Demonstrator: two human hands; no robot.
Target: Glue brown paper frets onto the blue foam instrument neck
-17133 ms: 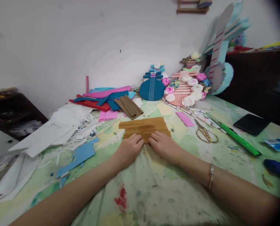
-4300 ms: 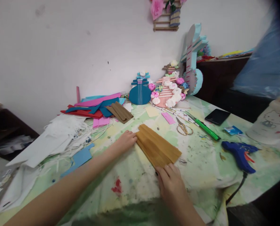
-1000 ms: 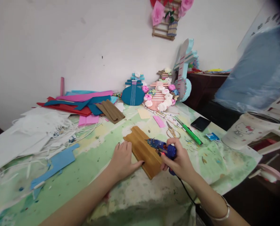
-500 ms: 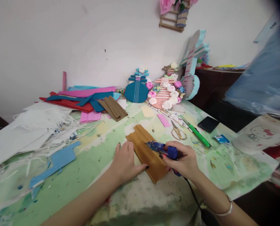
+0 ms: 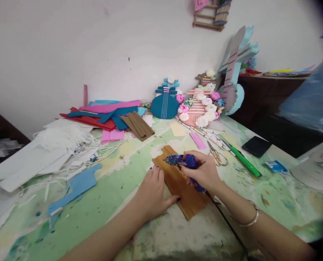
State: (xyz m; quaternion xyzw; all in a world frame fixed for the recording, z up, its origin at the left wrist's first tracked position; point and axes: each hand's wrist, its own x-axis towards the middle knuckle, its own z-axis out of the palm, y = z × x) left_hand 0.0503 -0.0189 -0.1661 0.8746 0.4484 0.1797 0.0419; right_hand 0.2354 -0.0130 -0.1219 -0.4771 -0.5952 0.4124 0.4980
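1. Ochre crepe strip (image 5: 190, 199): flat on painted tablecloth (image 5: 109, 194), centre, betw. both hands; creases run lengthwise.
2. Strip's long axis is diag.: far end up & to L, near end down & to R, approx. Lies R of L hand, under & to the L of R hand.
3. L hand (image 5: 152, 192): not gripping; fingers laid out, tips at strip's L long edge nr far end, thumb stretched to same edge lower down.
4. R hand (image 5: 203, 172): grasping blue glue gun (image 5: 175, 160), fingers wrapped round its body/handle, held over strip.
5. Key relation: gun's nozzle points L, across strip's long axis, at upper part nr L edge. Tip sits just beside L fingertips, i.e. L hand is nearer tip than R hand's own fingers. Tip touching paper or just above: can't tell.
6. Cord (image 5: 228, 219) runs from handle toward lower R, beside R forearm.
7. Nearby: scissors (image 5: 215, 154) & green cutter (image 5: 244, 161) beyond R hand; brown folded paper (image 5: 138, 126) past strip's far end, to L.
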